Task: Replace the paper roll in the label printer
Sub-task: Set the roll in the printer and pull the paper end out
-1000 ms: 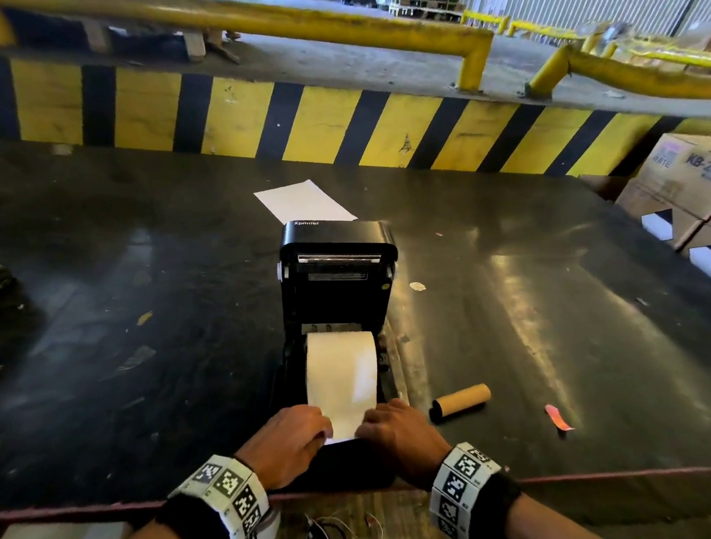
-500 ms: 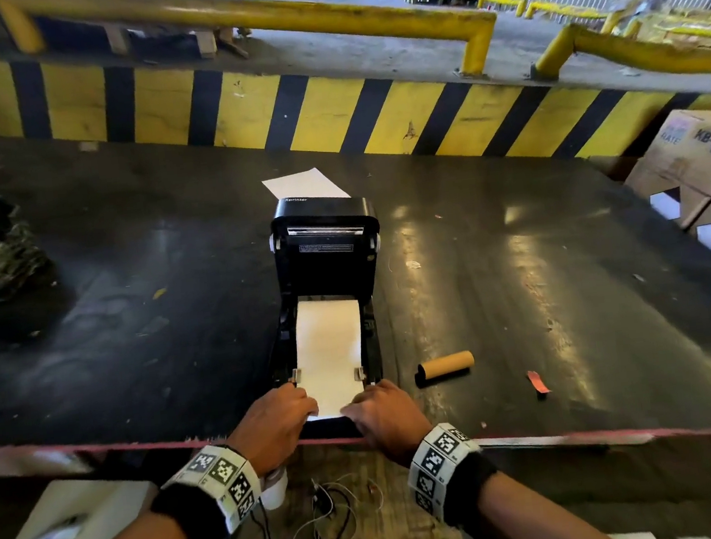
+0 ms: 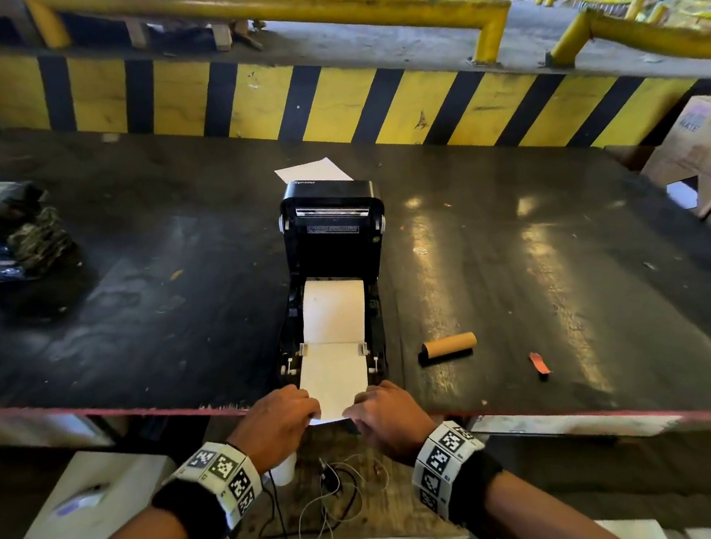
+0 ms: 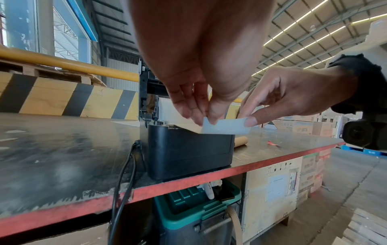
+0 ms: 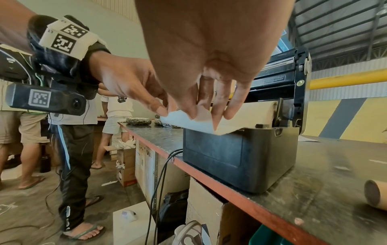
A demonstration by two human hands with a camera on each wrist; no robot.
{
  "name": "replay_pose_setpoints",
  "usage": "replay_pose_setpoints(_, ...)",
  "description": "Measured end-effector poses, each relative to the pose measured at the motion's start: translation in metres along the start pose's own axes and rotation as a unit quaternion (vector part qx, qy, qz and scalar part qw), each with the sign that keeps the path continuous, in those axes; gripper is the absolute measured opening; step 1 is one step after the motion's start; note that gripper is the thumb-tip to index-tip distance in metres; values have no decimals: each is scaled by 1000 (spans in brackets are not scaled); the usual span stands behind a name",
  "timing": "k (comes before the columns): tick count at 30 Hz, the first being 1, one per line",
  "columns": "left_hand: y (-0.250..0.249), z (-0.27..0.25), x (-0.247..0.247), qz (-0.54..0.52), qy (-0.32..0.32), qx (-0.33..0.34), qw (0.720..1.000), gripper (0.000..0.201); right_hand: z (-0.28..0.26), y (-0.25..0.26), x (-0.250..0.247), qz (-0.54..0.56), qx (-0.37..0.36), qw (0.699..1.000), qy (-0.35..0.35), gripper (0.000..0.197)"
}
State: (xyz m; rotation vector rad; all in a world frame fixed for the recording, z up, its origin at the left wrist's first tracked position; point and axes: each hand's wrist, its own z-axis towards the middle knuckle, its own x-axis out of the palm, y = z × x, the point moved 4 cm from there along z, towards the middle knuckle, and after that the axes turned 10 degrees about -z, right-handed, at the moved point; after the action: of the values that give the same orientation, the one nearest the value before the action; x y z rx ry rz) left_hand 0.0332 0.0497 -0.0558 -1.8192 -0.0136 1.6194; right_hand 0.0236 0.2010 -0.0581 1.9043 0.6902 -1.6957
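Both the left hand [image 3: 279, 424] and right hand [image 3: 385, 414] pinch the white paper strip's [image 3: 335, 378] corners beyond the open black label printer [image 3: 333, 245]; uneven pulling could skew or tear it.

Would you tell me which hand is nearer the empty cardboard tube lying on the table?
Right. The right hand pinches the paper strip on the side of the cardboard tube; the left hand holds the strip's far corner.
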Motion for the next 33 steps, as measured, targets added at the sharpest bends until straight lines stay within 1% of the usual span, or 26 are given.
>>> replay_pose_setpoints(3,1,-4,3,-4,10,-21,1000,23,-3,3,3,1,-6,1000,-4,24)
replay_pose_setpoints(6,1,-9,5,-11,21,-27,999,22,-6,6,6,6,-12,1000,-10,25)
replay_pose_setpoints(11,4,-12,7,-37,22,-38,998,19,-7,6,10,14,-18,1000,-18,27)
replay_pose_setpoints(15,3,-6,2,-56,24,-53,997,22,-3,-1,4,7,-21,1000,-20,29)
replay_pose_setpoints(19,12,13,-12,-61,13,-50,997,23,10,-17,-14,28,-6,1000,9,40)
replay_pose_setpoints(22,17,30,-28,-37,-11,-36,999,24,22,-26,-25,65,-12,995,73,51)
replay_pose_setpoints(23,18,37,-34,-27,-23,-31,999,25,27,-30,-30,93,-4,992,79,55)
replay_pose_setpoints(25,21,52,-51,-11,-53,-14,998,27,41,-44,-47,131,20,991,32,56)
replay_pose_setpoints(27,25,70,-73,5,-97,18,995,35,58,-64,-71,123,48,990,-50,45)
replay_pose_setpoints(29,28,88,-97,12,-142,38,989,44,74,-85,-100,98,76,982,-144,32)
replay_pose_setpoints(31,27,105,-123,20,-187,47,981,48,87,-104,-131,74,98,962,-244,24)
replay_pose_setpoints(32,27,114,-138,26,-209,52,976,47,95,-115,-146,71,112,950,-284,23)
replay_pose_setpoints(33,26,120,-149,33,-229,56,971,45,100,-124,-158,71,127,940,-309,24)
